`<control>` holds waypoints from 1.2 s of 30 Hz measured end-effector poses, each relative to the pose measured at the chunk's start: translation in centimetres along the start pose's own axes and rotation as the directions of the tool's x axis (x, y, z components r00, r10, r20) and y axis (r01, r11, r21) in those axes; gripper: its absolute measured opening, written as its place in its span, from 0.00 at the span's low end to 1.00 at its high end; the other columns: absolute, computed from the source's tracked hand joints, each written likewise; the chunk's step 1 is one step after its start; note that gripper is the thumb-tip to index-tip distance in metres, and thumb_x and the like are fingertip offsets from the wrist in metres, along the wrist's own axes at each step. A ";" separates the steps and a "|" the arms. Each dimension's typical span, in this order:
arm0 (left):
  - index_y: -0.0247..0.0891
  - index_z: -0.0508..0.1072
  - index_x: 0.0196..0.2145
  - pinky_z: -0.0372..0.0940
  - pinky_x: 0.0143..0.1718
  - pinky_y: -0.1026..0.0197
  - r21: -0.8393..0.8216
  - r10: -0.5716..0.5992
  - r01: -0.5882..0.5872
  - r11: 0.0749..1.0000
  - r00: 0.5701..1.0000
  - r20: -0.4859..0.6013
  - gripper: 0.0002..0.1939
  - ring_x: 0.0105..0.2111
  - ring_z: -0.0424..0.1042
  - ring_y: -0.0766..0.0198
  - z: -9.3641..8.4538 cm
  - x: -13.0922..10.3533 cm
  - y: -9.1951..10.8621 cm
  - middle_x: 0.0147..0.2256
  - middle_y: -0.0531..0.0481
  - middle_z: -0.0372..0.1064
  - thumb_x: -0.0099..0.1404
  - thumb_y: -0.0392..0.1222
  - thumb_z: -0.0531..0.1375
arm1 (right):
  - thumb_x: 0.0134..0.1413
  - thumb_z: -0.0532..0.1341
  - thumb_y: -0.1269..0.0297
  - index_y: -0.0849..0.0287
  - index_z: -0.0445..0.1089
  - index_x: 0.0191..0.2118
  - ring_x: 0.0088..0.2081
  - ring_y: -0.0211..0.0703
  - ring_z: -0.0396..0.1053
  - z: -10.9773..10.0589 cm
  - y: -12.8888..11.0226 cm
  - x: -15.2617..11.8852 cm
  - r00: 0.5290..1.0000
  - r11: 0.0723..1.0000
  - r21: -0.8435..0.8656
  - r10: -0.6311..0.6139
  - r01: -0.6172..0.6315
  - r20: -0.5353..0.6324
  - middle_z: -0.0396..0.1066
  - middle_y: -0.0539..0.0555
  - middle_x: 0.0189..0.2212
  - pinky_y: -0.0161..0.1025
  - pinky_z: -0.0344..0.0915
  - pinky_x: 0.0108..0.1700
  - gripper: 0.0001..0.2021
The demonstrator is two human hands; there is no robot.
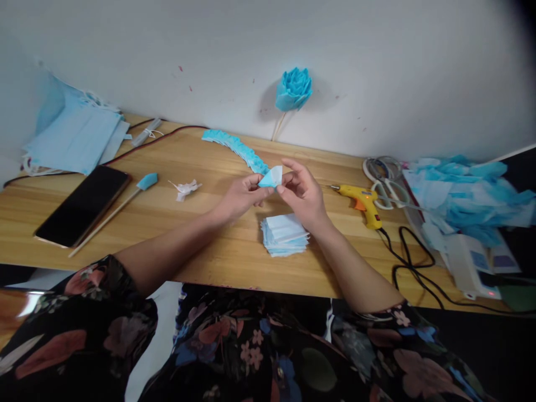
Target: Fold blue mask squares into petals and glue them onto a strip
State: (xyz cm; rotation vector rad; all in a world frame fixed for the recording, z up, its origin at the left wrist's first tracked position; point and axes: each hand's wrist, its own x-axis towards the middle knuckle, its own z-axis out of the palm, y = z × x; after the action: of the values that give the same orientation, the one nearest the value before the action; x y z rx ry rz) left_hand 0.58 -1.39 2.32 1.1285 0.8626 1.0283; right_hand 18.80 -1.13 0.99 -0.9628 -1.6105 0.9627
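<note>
Between my hands, above the middle of the table, is a small piece of blue and white mask fabric (pixel 272 177), partly folded to a point at its left. My left hand (pixel 242 195) pinches the pointed blue side between thumb and fingers. My right hand (pixel 302 192) grips the white right edge, thumb in front. Just below the hands lies a stack of cut fabric pieces (pixel 285 234). Behind them, a curved row of folded blue pieces (pixel 234 146) runs back to the left. A stick with a blue folded tip (pixel 147 181) rests at the left.
A phone (pixel 84 206) and a pile of face masks (pixel 75 131) are on the left. A blue fabric flower (pixel 294 89) on a stick leans against the wall. At right are a yellow glue gun (pixel 360 201), scissors (pixel 391 192), fabric scraps (pixel 469 192) and a power strip (pixel 467 265).
</note>
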 end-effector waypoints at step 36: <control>0.37 0.72 0.30 0.57 0.27 0.65 0.095 -0.074 0.069 0.993 0.996 0.055 0.11 0.22 0.59 0.73 0.0 0.2 0.1 0.23 0.58 0.64 0.55 0.42 0.71 | 0.58 0.65 0.60 0.55 0.81 0.47 0.31 0.38 0.68 -0.4 -2.4 2.2 0.987 0.981 -0.148 0.140 -0.128 0.074 0.73 0.48 0.30 0.40 0.67 0.38 0.13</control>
State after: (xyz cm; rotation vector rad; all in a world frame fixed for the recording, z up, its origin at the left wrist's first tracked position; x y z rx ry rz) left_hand 0.62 -1.18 2.37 1.1918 0.9053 0.8997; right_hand 18.45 0.04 3.99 -1.1546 -1.7212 1.0016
